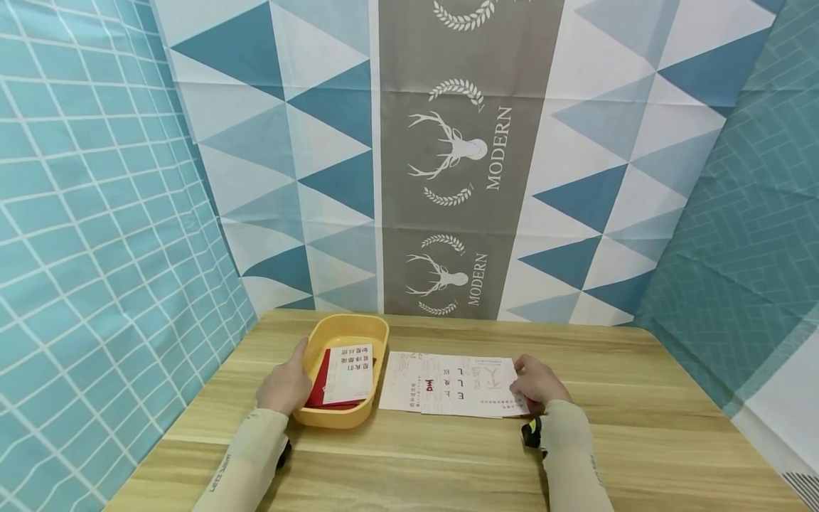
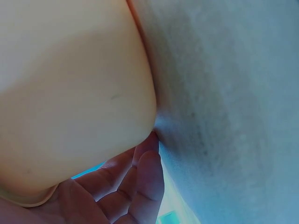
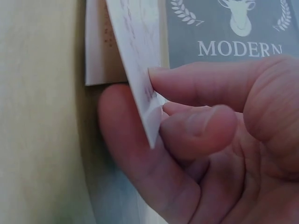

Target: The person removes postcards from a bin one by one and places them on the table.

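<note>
Toward the left edge of the tabletop (image 1: 422, 462), the left hand (image 1: 284, 385) bends its fingers around the side of a yellow tray (image 1: 339, 418); inside, a lettered sheet (image 1: 348, 375) partly hides red paper (image 1: 318, 392); right of the middle, the right hand (image 1: 541, 382) is nearly closed, pinching a printed white card (image 1: 489, 391); how many cards overlap is hard to tell; beyond the back edge, the patterned wall (image 1: 441, 163) is cut off above

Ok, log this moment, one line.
left hand: holds yellow tray; right hand: pinches printed card; in yellow tray: white card on red item
</note>
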Available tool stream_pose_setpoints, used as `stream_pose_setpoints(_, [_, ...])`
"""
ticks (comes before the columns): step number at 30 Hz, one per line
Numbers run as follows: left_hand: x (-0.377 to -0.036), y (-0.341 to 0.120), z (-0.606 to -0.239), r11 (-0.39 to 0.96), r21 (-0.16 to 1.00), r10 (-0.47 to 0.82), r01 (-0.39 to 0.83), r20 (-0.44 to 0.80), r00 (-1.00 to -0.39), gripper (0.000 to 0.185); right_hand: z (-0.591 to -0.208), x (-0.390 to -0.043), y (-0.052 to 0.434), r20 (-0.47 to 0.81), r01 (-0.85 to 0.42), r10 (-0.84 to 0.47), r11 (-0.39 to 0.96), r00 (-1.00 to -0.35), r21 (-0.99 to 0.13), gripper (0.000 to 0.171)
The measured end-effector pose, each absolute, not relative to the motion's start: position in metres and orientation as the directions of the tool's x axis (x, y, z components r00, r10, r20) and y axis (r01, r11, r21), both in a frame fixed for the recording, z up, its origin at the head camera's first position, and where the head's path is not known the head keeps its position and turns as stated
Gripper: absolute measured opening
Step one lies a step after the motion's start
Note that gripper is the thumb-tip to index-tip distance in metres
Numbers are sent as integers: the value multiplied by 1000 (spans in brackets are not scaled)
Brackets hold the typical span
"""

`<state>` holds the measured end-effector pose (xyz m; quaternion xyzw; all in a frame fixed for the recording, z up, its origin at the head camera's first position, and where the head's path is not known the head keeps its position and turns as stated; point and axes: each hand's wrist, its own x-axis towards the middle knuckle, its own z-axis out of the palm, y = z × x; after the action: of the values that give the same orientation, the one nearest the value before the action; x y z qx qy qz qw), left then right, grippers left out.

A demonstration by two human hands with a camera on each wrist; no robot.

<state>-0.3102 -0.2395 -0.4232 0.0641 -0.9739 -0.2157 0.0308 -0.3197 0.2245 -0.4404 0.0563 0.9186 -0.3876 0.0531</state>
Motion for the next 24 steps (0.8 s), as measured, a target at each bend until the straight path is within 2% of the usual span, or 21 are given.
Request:
stream_pose_setpoints(11, [-311,-240,-424,898,427,-135,-106,38,-990,72,-438,-319,229,-153,155,63,680,-986,-717,46])
stream_pose_setpoints(17, [-311,-240,-424,899,426,-134,-106,36,-990,71,-436,-318,225,-151,164,79,684,-985,-711,43])
stream_pose_setpoints(24, [-311,-240,-423,897,428,-135,-108,32,-990,72,-434,-319,221,-127,163,105,744,-986,-648,42])
